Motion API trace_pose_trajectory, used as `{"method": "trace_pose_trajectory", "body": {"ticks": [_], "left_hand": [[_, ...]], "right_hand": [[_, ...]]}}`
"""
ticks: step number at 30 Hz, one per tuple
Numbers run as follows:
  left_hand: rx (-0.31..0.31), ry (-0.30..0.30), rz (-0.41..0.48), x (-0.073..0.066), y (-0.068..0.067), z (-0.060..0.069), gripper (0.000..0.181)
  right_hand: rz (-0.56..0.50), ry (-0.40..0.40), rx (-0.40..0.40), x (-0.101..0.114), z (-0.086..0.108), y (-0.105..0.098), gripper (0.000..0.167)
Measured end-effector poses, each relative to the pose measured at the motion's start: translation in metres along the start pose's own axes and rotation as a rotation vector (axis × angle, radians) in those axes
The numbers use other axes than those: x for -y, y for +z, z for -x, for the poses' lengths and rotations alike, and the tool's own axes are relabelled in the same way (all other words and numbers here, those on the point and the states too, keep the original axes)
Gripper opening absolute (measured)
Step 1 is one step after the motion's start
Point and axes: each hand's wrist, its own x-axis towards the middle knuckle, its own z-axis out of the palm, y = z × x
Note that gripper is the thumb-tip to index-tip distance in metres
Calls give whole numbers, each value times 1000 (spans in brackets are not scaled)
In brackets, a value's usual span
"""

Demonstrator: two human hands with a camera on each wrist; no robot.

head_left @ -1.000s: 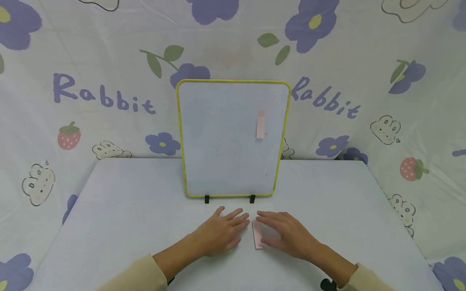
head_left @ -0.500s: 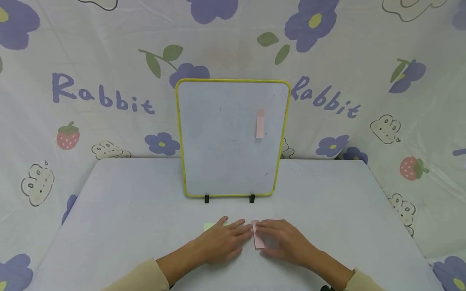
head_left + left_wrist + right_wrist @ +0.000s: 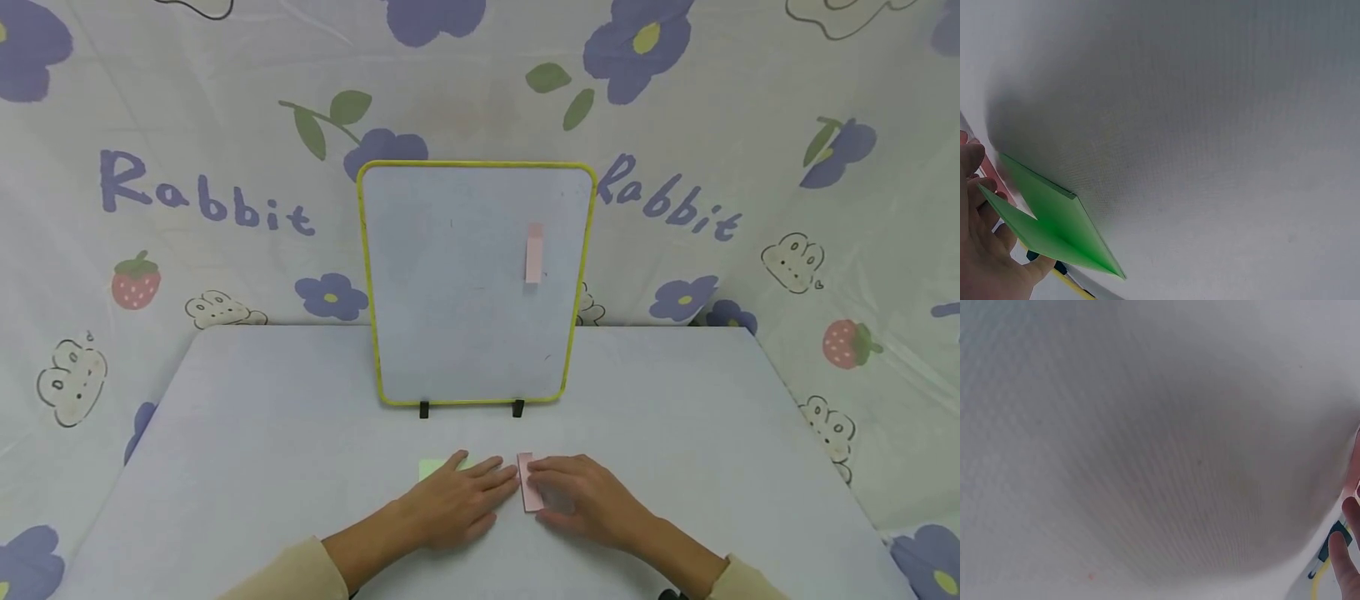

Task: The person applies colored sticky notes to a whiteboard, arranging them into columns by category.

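My left hand (image 3: 459, 504) lies palm down with straight, slightly spread fingers over a green sticky-note pad (image 3: 431, 468), mostly hidden in the head view. In the left wrist view that pad's top sheet (image 3: 1038, 240) stands lifted, leaning against the outer fingers. Its inner fingertips reach the left edge of a narrow pink sticky-note pad (image 3: 531, 497). From the right, my right hand (image 3: 592, 500) grips the pink pad with curled fingers at its far part and the thumb near its close end. The right wrist view catches only two fingers (image 3: 1341, 559) at its edge.
Beyond the hands a yellow-framed whiteboard (image 3: 465, 325) stands on black feet (image 3: 424, 410). One pink strip (image 3: 534, 257) sticks to its upper right. The white table (image 3: 247, 433) spreads around, with a printed curtain (image 3: 465, 92) behind. Something black (image 3: 670, 594) shows near my right sleeve.
My left hand has slid slightly towards me, uncovering the green pad's far left corner. My right fingers have come down onto the pink pad. In the last half second both hands barely moved.
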Motion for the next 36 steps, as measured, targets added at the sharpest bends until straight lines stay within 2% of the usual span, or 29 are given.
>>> {"method": "trace_pose_trajectory", "body": {"ticks": [5, 13, 24, 30, 36], "left_hand": [[0, 0, -13, 0, 1, 0, 54], [20, 11, 23, 0, -1, 0, 54], [23, 16, 38, 0, -1, -1, 55], [6, 25, 32, 0, 0, 0, 56], [-12, 30, 8, 0, 1, -1, 57]], "right_hand": [[-5, 11, 7, 1, 0, 2, 36], [-29, -43, -85, 0, 0, 4, 25], [-53, -66, -96, 4, -2, 5, 13], [-99, -4, -101, 6, -5, 4, 14], [-166, 103, -123, 6, -8, 1, 15]]}}
